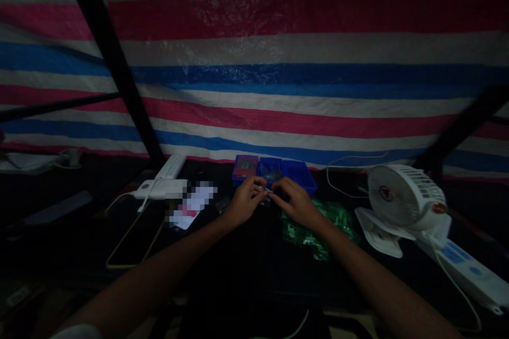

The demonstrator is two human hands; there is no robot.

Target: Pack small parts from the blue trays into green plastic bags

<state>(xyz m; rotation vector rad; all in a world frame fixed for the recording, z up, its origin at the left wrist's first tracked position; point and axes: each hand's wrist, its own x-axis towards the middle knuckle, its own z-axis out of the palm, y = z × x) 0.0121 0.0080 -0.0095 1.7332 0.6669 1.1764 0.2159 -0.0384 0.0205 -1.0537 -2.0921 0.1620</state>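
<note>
Both my hands meet over the dark table, just in front of a row of blue bins [299,176]. My left hand [247,198] is closed in a pinch on a small shiny piece [268,190], too small and dark to name. From the other side, my right hand [292,198] pinches the same piece with thumb and fingers. A reddish item [245,166] lies in the left bin, and clear plastic [271,171] is in the middle one. Green shiny packets [306,233] spread beneath and beside my right forearm.
A white fan [397,196] stands at right, beside a long white box [469,270]. On the left lie a phone [135,241], a white power bank [163,189] with cables, and a partly pixelated white card [186,220]. Striped sheeting [278,47] hangs behind, with dark metal posts [115,63].
</note>
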